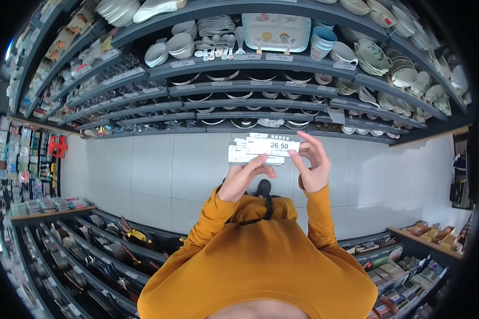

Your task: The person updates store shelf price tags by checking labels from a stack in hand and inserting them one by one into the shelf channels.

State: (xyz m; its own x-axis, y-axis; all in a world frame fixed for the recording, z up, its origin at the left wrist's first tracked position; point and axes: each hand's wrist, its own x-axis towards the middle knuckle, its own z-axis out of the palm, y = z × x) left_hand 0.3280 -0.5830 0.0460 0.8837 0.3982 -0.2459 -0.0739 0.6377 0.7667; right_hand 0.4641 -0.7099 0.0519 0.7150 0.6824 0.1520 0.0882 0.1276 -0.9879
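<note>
A stack of white price labels is in my left hand, the thumb pressed on its front and the other fingers mostly behind. The top label reads 26.50 and lies fanned over the others. Its right end is pinched between the thumb and fingers of my right hand, with the index finger raised past the upper corner. Both hands are in front of my body, above the tiled floor. The small print on the labels is too fine to read.
Ahead, a grey shelf unit carries bowls, a cartoon-printed tray, spoons and blue cups. Behind me, on the left, a rack holds kitchen tools. Boxed goods fill shelves behind on the right. A red stool-like object stands far left.
</note>
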